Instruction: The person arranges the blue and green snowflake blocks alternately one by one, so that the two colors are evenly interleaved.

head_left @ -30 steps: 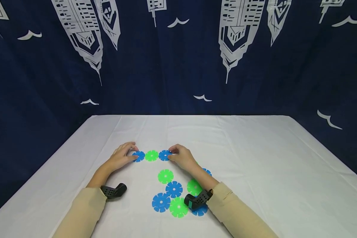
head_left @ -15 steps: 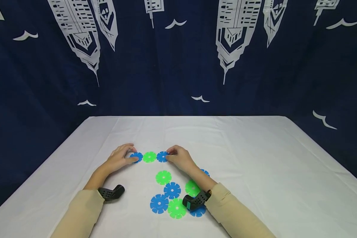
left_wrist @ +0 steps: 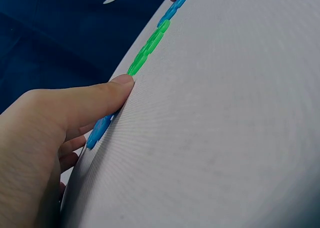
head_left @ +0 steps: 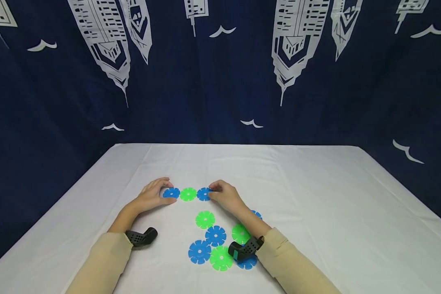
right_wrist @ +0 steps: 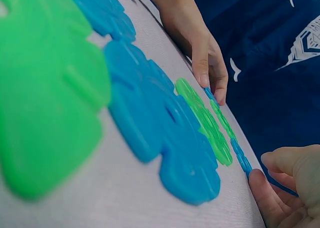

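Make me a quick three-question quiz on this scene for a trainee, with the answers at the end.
1. Multiple choice: in the far row, what colour is the middle disc?
A) blue
B) green
C) white

2. True or false: the right hand pinches a green disc.

3. Fill the gap: the far row is made up of ____ discs.

Key:
1. B, green.
2. False; it pinches a blue disc.
3. three
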`<state>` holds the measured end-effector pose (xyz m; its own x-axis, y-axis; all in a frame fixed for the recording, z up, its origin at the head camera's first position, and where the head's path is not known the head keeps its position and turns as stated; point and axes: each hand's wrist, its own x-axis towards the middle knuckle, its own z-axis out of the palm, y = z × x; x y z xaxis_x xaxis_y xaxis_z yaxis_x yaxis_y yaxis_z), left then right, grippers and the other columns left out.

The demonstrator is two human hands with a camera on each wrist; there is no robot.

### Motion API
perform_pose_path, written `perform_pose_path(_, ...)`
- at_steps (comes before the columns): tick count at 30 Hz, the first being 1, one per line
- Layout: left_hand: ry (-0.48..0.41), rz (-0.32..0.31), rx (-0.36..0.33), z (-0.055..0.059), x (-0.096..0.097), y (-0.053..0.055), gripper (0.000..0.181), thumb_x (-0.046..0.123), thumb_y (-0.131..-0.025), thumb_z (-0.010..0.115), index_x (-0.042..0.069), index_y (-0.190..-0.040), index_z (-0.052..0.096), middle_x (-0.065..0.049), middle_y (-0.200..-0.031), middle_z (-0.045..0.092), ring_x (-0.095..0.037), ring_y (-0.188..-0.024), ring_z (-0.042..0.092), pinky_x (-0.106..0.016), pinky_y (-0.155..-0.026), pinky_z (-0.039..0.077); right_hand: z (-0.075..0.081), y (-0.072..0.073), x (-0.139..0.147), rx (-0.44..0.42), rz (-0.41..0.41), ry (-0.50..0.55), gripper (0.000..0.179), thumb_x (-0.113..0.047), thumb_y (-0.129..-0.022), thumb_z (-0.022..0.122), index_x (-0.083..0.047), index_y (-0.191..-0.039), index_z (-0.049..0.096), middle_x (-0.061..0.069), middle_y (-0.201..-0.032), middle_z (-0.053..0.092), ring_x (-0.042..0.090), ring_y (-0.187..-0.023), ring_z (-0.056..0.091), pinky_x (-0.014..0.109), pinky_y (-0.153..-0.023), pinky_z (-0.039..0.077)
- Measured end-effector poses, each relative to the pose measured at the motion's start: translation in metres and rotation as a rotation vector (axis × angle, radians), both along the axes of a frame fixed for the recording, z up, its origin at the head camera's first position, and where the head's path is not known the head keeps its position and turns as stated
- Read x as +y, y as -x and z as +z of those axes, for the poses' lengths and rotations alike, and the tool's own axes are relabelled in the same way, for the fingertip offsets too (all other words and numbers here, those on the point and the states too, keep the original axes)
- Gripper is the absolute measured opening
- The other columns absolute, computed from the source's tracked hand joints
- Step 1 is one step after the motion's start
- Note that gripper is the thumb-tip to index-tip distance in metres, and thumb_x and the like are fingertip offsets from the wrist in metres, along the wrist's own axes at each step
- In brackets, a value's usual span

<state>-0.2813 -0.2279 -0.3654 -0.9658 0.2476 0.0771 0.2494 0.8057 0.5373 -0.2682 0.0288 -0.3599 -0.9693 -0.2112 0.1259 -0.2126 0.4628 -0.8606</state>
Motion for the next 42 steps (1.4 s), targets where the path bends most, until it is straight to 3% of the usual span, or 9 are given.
perform_pose_path(8,-0.019,0.009,0.006,-0.001,0.000,0.000,0.050,0.042,-0.075,0.067,0.012,-0.112,0.050,-0.015,-0.146,0.029,-0.037,-0.137,0.016,-0.060,-0.108,0.007,-0.001,0.002,0.000,-0.009,0.004,0.001,0.023,-0.013,-0.084,0.060,-0.004,-0.105,0.059,0.013,-0.109,0.063,0.021,-0.094,0.062,0.025,-0.076,0.054)
perform_pose_path(19,-0.037,0.031,0.038,-0.004,0.002,0.000,0.038,0.043,-0.087,0.053,0.012,-0.109,0.053,-0.015,-0.143,0.035,-0.038,-0.135,0.021,-0.059,-0.108,0.009,0.001,-0.003,0.001,-0.044,-0.009,0.028,0.024,-0.013,-0.085,0.059,-0.003,-0.107,0.058,0.012,-0.107,0.062,0.017,-0.088,0.062,0.024,-0.074,0.054)
perform_pose_path(25,-0.023,0.030,0.055,-0.004,0.002,0.001,0.038,0.042,-0.087,0.055,0.013,-0.110,0.053,-0.014,-0.142,0.036,-0.038,-0.135,0.023,-0.059,-0.108,0.011,0.004,0.000,0.003,-0.069,0.006,0.042,0.024,-0.012,-0.086,0.059,-0.002,-0.107,0.057,0.011,-0.098,0.061,0.013,-0.079,0.061,0.022,-0.071,0.054)
perform_pose_path(34,-0.023,0.027,0.066,-0.007,0.001,0.002,0.038,0.042,-0.085,0.058,0.014,-0.110,0.054,-0.014,-0.142,0.036,-0.038,-0.134,0.024,-0.059,-0.108,0.012,0.016,0.002,0.006,-0.100,0.041,0.086,0.029,-0.013,-0.087,0.059,-0.002,-0.113,0.055,0.012,-0.104,0.059,0.015,-0.078,0.063,0.025,-0.072,0.055)
perform_pose_path(42,-0.023,0.028,0.075,-0.005,0.002,0.001,0.035,0.040,-0.085,0.059,0.015,-0.109,0.055,-0.013,-0.142,0.038,-0.037,-0.134,0.025,-0.059,-0.107,0.013,0.024,-0.010,0.009,-0.056,0.180,-0.034,0.026,-0.017,-0.086,0.058,-0.005,-0.109,0.058,0.006,-0.089,0.060,0.013,-0.072,0.060,0.023,-0.063,0.050)
